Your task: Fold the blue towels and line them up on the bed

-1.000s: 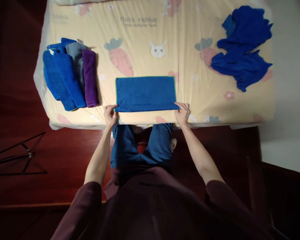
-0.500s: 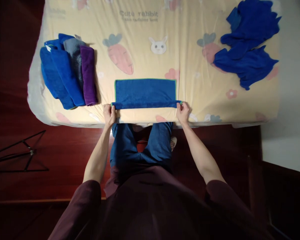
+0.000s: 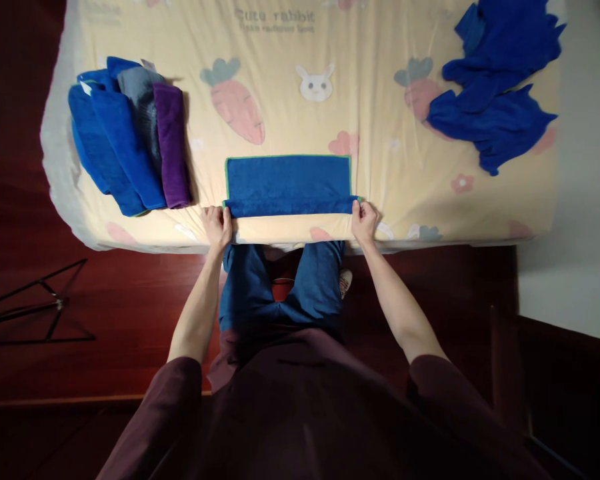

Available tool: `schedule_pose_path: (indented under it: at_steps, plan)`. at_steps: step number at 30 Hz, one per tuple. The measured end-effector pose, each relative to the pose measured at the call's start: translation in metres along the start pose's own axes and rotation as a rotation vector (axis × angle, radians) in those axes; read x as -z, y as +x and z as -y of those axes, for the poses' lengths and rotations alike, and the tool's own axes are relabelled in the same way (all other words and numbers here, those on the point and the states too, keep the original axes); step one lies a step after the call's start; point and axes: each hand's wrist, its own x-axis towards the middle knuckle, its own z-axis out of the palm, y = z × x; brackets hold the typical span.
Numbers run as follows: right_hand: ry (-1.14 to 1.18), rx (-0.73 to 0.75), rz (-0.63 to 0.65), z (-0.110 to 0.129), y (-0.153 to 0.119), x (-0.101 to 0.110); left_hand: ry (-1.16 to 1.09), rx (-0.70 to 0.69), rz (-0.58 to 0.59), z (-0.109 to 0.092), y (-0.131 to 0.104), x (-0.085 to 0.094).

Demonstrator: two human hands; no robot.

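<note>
a: we've got our left hand [image 3: 217,225] pinching the near left corner of the blue towel [image 3: 289,185] at the bed's [image 3: 405,193] front edge, our right hand [image 3: 364,220] gripping the right corner.

b: if one grip slips, we'd judge the fold goes crooked. folded towels [image 3: 130,140] left, the loose blue pile [image 3: 497,87] far right, both well apart; nothing blocks us.

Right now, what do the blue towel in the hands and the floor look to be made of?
Blue towel: soft, matte, nappy cloth, probably microfibre or terry, with a thin green stitched edge; its near edge bends limply where the left hand and right hand pinch it. Floor: dark red-brown boards with a dull sheen, likely varnished wood or laminate.
</note>
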Motion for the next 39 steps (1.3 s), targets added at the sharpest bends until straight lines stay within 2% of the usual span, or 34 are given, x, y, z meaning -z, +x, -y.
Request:
schedule_pose_path:
  at_steps: [9, 22, 39]
  plan:
    - [-0.039, 0.002, -0.004, -0.0005, -0.0012, 0.0015, -0.015, 0.008, -0.016, 0.0054, -0.002, -0.0019]
    - [-0.044, -0.04, -0.018, 0.0004, 0.0002, -0.0031, 0.003, 0.033, -0.028, -0.0008, -0.0017, -0.0041]
    - [-0.112, -0.004, -0.031, -0.0023, -0.0002, -0.0062, 0.079, 0.02, -0.063, -0.0032, -0.0023, -0.0046]
